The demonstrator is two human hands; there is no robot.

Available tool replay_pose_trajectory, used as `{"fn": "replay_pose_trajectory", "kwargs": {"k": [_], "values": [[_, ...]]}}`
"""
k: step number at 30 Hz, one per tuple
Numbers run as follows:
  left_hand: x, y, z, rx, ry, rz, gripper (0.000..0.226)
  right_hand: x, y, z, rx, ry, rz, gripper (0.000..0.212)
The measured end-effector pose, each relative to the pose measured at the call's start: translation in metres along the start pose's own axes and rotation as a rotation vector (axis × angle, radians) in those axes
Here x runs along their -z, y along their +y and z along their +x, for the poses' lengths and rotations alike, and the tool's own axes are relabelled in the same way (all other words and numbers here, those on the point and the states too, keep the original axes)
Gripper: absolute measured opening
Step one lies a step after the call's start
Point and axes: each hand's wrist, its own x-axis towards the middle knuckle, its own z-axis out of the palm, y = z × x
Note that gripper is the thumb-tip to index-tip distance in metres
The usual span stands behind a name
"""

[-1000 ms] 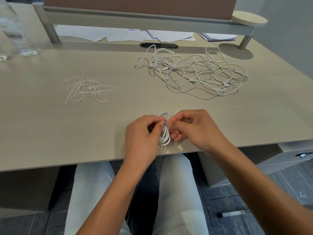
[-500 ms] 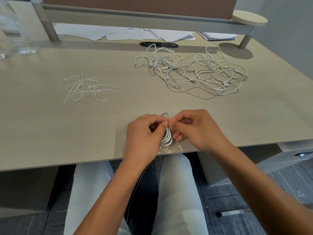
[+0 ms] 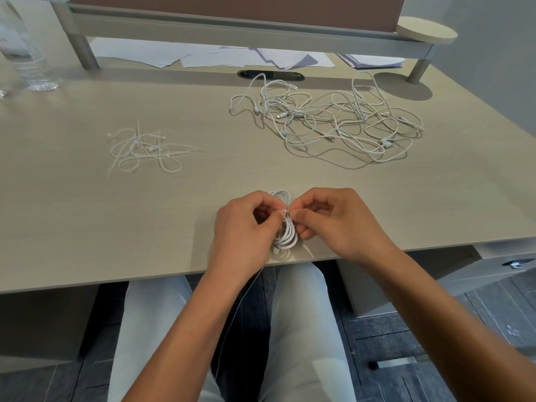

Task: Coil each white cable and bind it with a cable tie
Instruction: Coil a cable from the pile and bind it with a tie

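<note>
So this looks like the binding step. One cable [image 3: 285, 227] is wound into a small bundle at the near edge of the desk [image 3: 87, 227], about 6 o'clock in the view, and both hands are working right at its top. The left hand [image 3: 246, 227] has its fingers curled, thumb and forefinger pinching at the upper part of the bundle. The right hand [image 3: 333, 221] mirrors it, fingertips pinched in at the same spot from the other side. The bundle sits between the two hands, touching both, with its loops hanging down toward the desk edge.

I'd guess they're threading or cinching a tie round the coil, but the tie itself is too small to make out between the fingertips. There's a thin pale strand trailing down past the left wrist off the desk edge, can't tell if that's the tie's tail or a cable end.

The next move probably calls for pulling it snug without the loops springing loose.

The spare ties [image 3: 145, 149] sit at roughly 10 o'clock, and the tangle of loose cables [image 3: 333, 123] at 1 o'clock is still uncoiled, so plenty left.
</note>
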Motion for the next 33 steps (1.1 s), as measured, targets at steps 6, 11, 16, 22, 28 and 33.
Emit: {"fn": "replay_pose_trajectory", "kwargs": {"k": [6, 11, 16, 22, 28, 33], "values": [[0.0035, 0.0013, 0.0002, 0.004, 0.015, -0.006, 0.012, -0.0015, -0.0009, -0.0007, 0.010, 0.017, 0.017, 0.006], [0.0030, 0.0028, -0.0008, 0.012, 0.042, -0.010, 0.015, -0.0018, -0.0005, -0.0026, 0.067, 0.035, -0.078, 0.004], [0.0026, 0.0041, -0.0020, 0.005, 0.048, 0.025, 0.016, -0.0031, -0.0011, -0.0041, 0.151, 0.033, -0.204, 0.004], [0.0005, 0.0055, -0.0029, -0.013, 0.059, 0.090, 0.014, -0.0039, -0.0035, -0.0068, 0.208, 0.012, -0.324, 0.005], [0.0017, 0.0077, -0.0032, 0.047, 0.067, 0.007, 0.014, -0.0037, -0.0027, -0.0064, 0.213, 0.033, -0.325, 0.009], [0.0070, 0.0079, -0.0051, 0.094, 0.013, -0.099, 0.018, -0.0035, -0.0032, -0.0084, 0.234, 0.014, -0.335, 0.009]]}}
